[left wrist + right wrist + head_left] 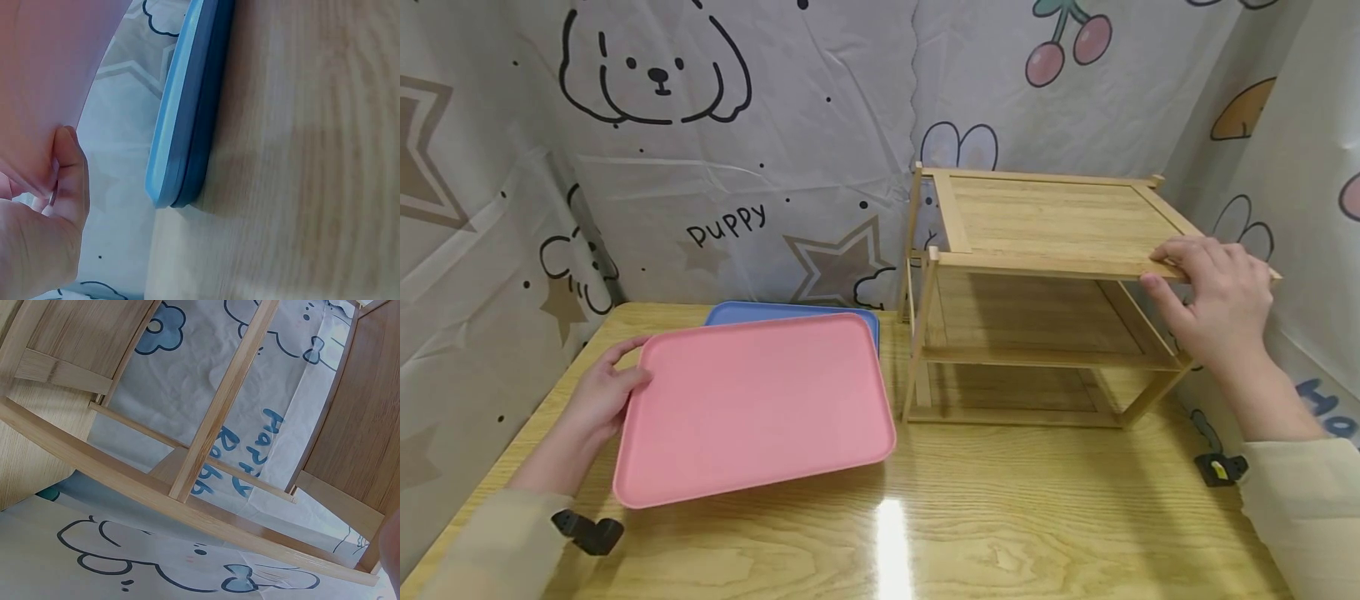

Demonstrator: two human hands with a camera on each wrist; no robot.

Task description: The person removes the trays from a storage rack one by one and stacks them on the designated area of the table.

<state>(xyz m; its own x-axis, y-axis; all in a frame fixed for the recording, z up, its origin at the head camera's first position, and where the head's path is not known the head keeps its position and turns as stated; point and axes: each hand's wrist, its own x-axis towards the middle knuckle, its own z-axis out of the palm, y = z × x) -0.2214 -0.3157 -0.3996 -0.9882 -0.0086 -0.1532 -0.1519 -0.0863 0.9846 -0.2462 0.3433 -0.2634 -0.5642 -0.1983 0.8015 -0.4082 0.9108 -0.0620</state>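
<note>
My left hand (598,396) pinches the left edge of a pink rectangular tray (756,408), which is tilted above the table. In the left wrist view, the fingers curl round the edge of this tray (56,69). Behind it lie stacked blue trays (790,312), mostly hidden by the pink one in the head view. My right hand (1221,296) grips the front right part of the top board of a three-tier wooden shelf rack (1052,217), fingers on top and thumb at the front edge. The right wrist view shows the side frame of the rack (219,406).
A wood-grain table (1000,517) lies under everything. Printed curtains (820,125) hang behind the trays and rack and along both sides. The rack's lower shelves (1022,387) hold nothing. Small black cameras (587,533) sit at both wrists.
</note>
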